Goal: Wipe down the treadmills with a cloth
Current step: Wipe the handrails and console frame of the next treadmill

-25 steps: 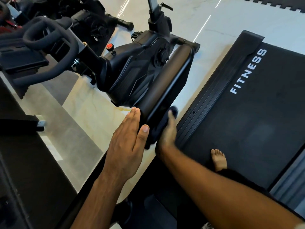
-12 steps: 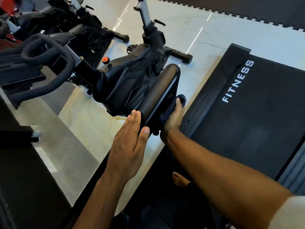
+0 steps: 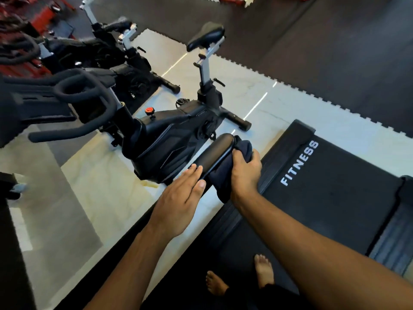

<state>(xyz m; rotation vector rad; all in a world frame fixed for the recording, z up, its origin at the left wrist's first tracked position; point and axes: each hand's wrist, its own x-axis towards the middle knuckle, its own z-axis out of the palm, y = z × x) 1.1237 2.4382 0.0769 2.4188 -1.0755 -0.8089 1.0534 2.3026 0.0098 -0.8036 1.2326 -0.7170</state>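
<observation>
At the far left, black looped handlebars (image 3: pixel 73 90) reach in over the pale tiled floor (image 3: pixel 100 175). Just right of them stands a black exercise bike (image 3: pixel 165 139) with an orange-red knob (image 3: pixel 149 110) on its frame and a black saddle (image 3: pixel 206 35) on a grey post. A second bike (image 3: pixel 100 54) stands behind it, further back and blurred.

The left grip (image 3: pixel 178 202), a bare hand, lies flat with its fingers straight and together. The fingertips rest against the near end of the treadmill's black handrail (image 3: pixel 214 153) and the thumb lies alongside it. It holds nothing.

The handrail runs up and to the right, between the bike and the treadmill. The dark blue cloth (image 3: pixel 220 177) is bunched over the rail's right side and far end, and a fold of it hangs below. The right grip (image 3: pixel 244 173), also a bare hand, has its fingers curled round the cloth and presses it against the rail.

To the right lies the treadmill belt (image 3: pixel 335 198), black, with white FITNESS lettering (image 3: pixel 299 163) along its left edge. Two bare feet (image 3: pixel 264 270) stand on the belt's near end. Dark interlocking floor mats (image 3: pixel 312 52) cover the ground beyond the tiles.
</observation>
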